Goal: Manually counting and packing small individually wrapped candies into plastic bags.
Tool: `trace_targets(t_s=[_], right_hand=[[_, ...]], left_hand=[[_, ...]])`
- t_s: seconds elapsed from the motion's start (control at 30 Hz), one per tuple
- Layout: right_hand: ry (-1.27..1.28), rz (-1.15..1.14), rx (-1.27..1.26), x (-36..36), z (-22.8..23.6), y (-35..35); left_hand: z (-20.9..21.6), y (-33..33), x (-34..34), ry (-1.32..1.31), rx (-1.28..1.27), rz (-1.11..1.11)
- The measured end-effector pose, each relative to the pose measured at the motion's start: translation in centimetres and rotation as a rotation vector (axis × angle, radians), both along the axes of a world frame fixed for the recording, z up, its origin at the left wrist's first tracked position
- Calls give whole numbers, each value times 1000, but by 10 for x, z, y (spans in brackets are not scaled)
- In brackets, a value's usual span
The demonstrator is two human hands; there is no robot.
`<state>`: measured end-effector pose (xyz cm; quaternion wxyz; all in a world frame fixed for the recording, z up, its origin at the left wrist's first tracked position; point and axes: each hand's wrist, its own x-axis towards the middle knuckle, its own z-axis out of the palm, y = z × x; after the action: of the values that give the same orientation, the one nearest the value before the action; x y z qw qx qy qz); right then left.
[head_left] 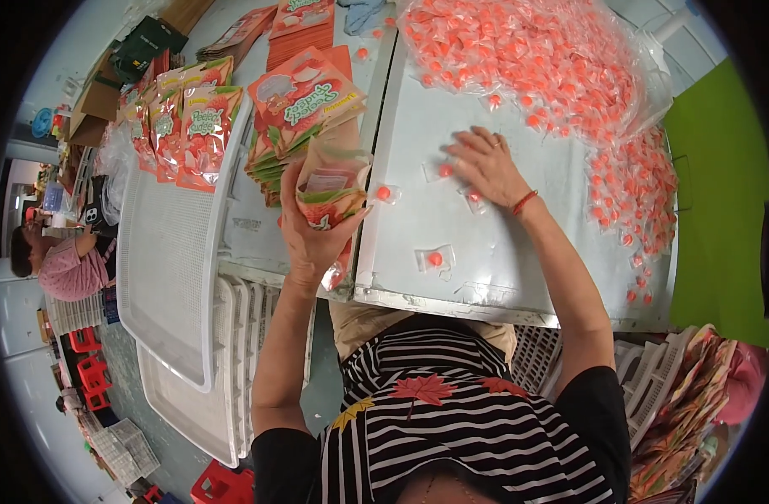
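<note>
My left hand [305, 239] is wrapped round an open candy pouch [332, 202], red and green, held upright with its mouth toward me at the table's seam. My right hand [494, 168] lies low over the white table, fingers stretched out, beside a clear-wrapped red candy [444, 170]. Another wrapped candy [474, 198] is just under its wrist side. Nearer me on the tabletop lies a single candy [435, 259], and one more candy [384, 193] sits close to the pouch. Whether the fingertips touch a candy is hard to see.
A large heap of wrapped candies [527, 59] covers the far right, partly in a clear plastic bag. Stacked flat pouches [305, 92] lie at the far left. Filled pouches [204, 134] stand in a white mesh tray [166, 252]. Another person [73, 265] is at far left.
</note>
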<state>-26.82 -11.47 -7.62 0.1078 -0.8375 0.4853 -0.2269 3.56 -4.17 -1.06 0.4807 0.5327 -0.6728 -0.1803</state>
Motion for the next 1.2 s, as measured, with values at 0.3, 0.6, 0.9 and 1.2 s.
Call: trace_targets(t_s=[0.3, 0.6, 0.9, 1.2], right_hand=[[161, -2, -5, 20, 23, 85], [92, -42, -15, 42, 5, 44], [45, -138, 10, 117, 18, 34], [124, -101, -51, 91, 7, 17]], left_hand=[[-8, 23, 19, 10, -25, 48], [-10, 24, 21, 20, -34, 47], [-5, 29, 23, -25, 47, 25], [-7, 26, 23, 55, 28, -14]])
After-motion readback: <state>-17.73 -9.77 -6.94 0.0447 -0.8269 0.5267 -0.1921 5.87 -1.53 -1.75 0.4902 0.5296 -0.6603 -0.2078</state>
